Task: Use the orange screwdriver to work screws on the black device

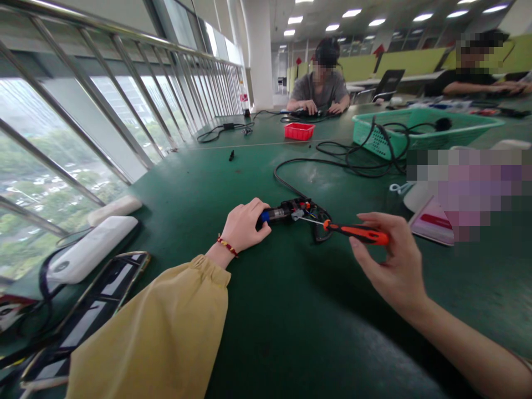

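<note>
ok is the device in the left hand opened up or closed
Opened up: the device has small red and orange parts exposed at the end nearest the screwdriver.

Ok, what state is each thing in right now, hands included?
Black device: opened up, coloured wiring exposed.
Screwdriver: shaft reaching the device's exposed parts; tip contact unclear.
Left hand: closed on the device's blue end.
Right hand: holding the screwdriver's handle.
Black cable: slack, looped.
Green basket: upright, open, cable over its side.
Red tray: upright, open.
Bottle: upright.

Small red tray (299, 133) near green basket (440, 137), bottle (244, 98) beside metal railing (135, 38)
</note>
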`<control>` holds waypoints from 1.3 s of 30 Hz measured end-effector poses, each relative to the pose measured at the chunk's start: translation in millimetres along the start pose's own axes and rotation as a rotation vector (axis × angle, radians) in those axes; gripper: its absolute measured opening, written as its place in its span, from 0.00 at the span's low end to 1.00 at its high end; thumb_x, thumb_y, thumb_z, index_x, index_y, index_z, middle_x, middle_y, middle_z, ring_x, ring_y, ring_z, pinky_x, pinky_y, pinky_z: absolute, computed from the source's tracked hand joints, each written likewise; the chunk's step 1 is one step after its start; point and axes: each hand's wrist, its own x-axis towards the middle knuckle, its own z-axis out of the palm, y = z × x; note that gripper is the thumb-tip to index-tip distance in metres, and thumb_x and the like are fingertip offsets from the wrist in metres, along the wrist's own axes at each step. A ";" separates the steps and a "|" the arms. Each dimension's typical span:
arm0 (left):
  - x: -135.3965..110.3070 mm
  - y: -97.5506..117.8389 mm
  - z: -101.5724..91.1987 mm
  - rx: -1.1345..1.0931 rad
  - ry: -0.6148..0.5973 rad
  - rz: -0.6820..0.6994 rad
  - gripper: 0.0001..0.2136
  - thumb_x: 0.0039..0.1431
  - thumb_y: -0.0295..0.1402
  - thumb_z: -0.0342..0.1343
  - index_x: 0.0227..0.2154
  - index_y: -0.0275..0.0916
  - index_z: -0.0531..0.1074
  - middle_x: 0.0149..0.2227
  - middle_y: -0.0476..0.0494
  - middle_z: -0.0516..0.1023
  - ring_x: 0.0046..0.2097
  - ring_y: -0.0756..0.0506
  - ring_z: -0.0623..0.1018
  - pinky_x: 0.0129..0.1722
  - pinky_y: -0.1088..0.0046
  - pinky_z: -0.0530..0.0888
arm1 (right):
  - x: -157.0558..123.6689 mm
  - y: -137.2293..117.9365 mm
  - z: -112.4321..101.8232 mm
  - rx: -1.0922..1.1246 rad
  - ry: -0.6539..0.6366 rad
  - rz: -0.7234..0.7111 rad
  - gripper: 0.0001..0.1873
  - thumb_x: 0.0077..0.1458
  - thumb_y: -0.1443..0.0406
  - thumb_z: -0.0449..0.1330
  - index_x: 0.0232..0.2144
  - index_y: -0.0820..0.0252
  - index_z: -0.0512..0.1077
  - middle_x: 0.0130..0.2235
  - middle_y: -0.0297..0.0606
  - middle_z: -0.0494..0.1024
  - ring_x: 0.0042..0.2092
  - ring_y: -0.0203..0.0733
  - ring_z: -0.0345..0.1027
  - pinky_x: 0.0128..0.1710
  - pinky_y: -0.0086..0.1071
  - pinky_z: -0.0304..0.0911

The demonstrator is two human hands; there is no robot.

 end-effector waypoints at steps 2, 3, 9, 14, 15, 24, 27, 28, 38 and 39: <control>-0.1 0.2 -0.2 0.001 -0.001 -0.001 0.15 0.50 0.33 0.48 0.42 0.38 0.65 0.40 0.46 0.71 0.35 0.46 0.71 0.34 0.70 0.66 | 0.8 0.4 -0.2 0.008 0.050 -0.015 0.18 0.47 0.68 0.60 0.42 0.57 0.64 0.36 0.36 0.69 0.35 0.37 0.67 0.35 0.31 0.64; -0.1 0.3 -0.4 0.000 -0.001 -0.001 0.15 0.50 0.33 0.48 0.41 0.38 0.65 0.40 0.45 0.71 0.35 0.46 0.71 0.34 0.70 0.66 | 0.8 0.3 -0.6 0.007 0.028 0.004 0.16 0.47 0.68 0.59 0.41 0.57 0.64 0.35 0.36 0.70 0.34 0.37 0.67 0.33 0.30 0.64; -0.2 0.8 -1.0 -0.008 -0.009 -0.006 0.15 0.50 0.33 0.48 0.42 0.38 0.65 0.40 0.45 0.71 0.35 0.46 0.71 0.34 0.69 0.66 | -0.8 -0.5 -1.0 0.015 -0.070 0.077 0.12 0.50 0.66 0.58 0.39 0.56 0.65 0.28 0.32 0.68 0.26 0.34 0.64 0.26 0.30 0.61; -0.1 0.8 -1.3 -0.005 -0.016 -0.010 0.15 0.50 0.33 0.48 0.42 0.38 0.65 0.41 0.45 0.71 0.35 0.46 0.71 0.34 0.69 0.66 | 0.8 -0.9 -0.6 0.035 -0.004 0.052 0.17 0.48 0.67 0.59 0.42 0.57 0.63 0.32 0.34 0.68 0.32 0.37 0.66 0.31 0.32 0.64; -0.1 0.7 -1.2 -0.004 -0.015 -0.009 0.15 0.50 0.33 0.48 0.42 0.38 0.65 0.41 0.45 0.71 0.35 0.46 0.71 0.34 0.69 0.66 | 0.7 -1.6 -1.0 0.023 -0.054 0.078 0.13 0.49 0.66 0.58 0.40 0.57 0.64 0.30 0.33 0.68 0.29 0.36 0.65 0.28 0.30 0.62; 0.0 0.5 -0.6 -0.003 -0.006 -0.006 0.15 0.50 0.32 0.48 0.42 0.38 0.65 0.40 0.45 0.71 0.35 0.46 0.71 0.34 0.69 0.66 | 0.6 -0.3 0.5 0.068 0.045 0.012 0.22 0.46 0.68 0.60 0.44 0.56 0.61 0.33 0.35 0.68 0.30 0.37 0.66 0.30 0.33 0.65; 0.0 0.7 -1.1 -0.005 -0.009 -0.001 0.15 0.50 0.33 0.48 0.42 0.38 0.65 0.40 0.45 0.71 0.35 0.46 0.71 0.34 0.70 0.66 | 0.3 -3.2 -1.2 0.024 -0.104 0.074 0.09 0.49 0.66 0.59 0.35 0.56 0.65 0.27 0.32 0.70 0.26 0.35 0.66 0.23 0.28 0.61; -0.1 0.7 -1.2 -0.005 -0.010 -0.001 0.15 0.50 0.33 0.47 0.42 0.38 0.65 0.40 0.45 0.71 0.35 0.46 0.71 0.34 0.70 0.66 | 0.1 -4.3 -2.0 0.018 -0.159 0.088 0.06 0.49 0.65 0.58 0.32 0.56 0.65 0.26 0.32 0.70 0.25 0.35 0.66 0.21 0.28 0.59; -0.2 1.0 -1.6 -0.016 -0.012 -0.012 0.15 0.50 0.32 0.48 0.42 0.38 0.65 0.41 0.45 0.71 0.35 0.46 0.71 0.34 0.69 0.66 | 1.3 0.0 -2.2 -0.065 -0.137 0.006 0.07 0.49 0.66 0.57 0.34 0.55 0.66 0.25 0.33 0.70 0.31 0.40 0.68 0.30 0.33 0.63; -0.2 1.0 -1.6 -0.014 -0.011 -0.012 0.15 0.50 0.32 0.48 0.42 0.38 0.65 0.41 0.45 0.71 0.35 0.46 0.71 0.34 0.69 0.66 | 0.9 -0.3 -2.1 -0.068 -0.186 0.026 0.05 0.50 0.65 0.56 0.33 0.55 0.66 0.23 0.32 0.69 0.30 0.40 0.67 0.29 0.33 0.62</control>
